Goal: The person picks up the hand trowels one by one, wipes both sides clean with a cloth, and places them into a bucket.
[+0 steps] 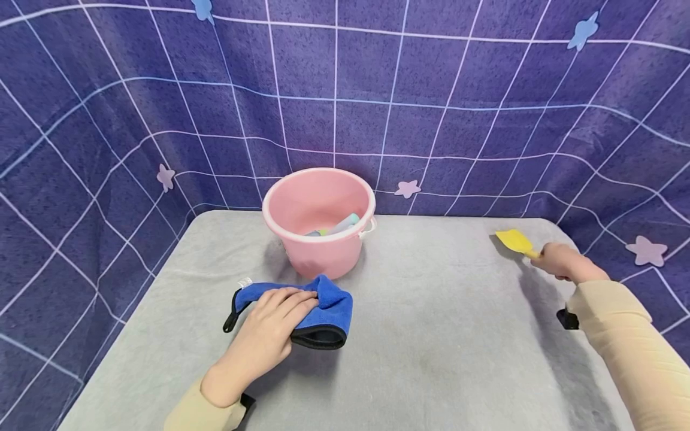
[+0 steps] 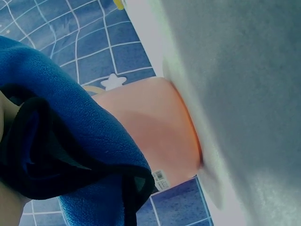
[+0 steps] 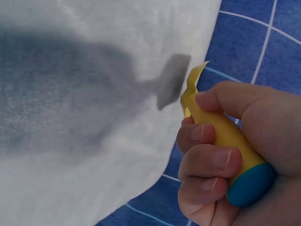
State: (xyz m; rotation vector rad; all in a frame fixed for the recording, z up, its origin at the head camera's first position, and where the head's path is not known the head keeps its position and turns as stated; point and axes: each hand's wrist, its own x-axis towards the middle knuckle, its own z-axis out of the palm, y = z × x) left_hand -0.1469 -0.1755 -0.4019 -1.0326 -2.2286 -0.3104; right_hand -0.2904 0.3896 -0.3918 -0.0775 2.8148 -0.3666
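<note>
My left hand (image 1: 269, 326) lies on a folded blue cloth with black trim (image 1: 318, 311), fingers curled over its top, on the grey table (image 1: 442, 335) just in front of a pink bucket (image 1: 319, 220). In the left wrist view the blue cloth (image 2: 70, 141) fills the near side and the pink bucket (image 2: 150, 132) stands right behind it. My right hand (image 1: 563, 262) grips the handle of a yellow spatula (image 1: 516, 241) near the table's far right corner. Up close, the fingers (image 3: 207, 160) wrap the yellow handle with its teal end (image 3: 251, 183).
Inside the bucket lie a few pale items (image 1: 339, 226), partly hidden by the rim. A purple grid-patterned cloth backdrop (image 1: 431, 108) with stars closes off the back and sides. A small black object (image 1: 567, 319) sits under my right sleeve.
</note>
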